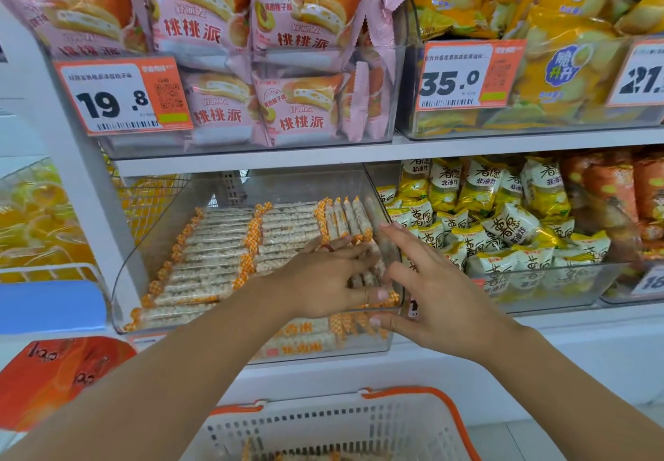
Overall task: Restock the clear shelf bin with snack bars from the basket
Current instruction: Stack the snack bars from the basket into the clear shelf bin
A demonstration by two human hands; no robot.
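Snack bars flat in rows inside clear bin, twelve o'clock of basket. Left hand spread, pressing bars at bin's right end. Right hand spread, empty, beside bin wall. Risk: upright bars toppling if nudged.

White shelves carry clear bins of pink packets with a 19.8 price tag, yellow bags tagged 35.0 to the right, under even bright light.
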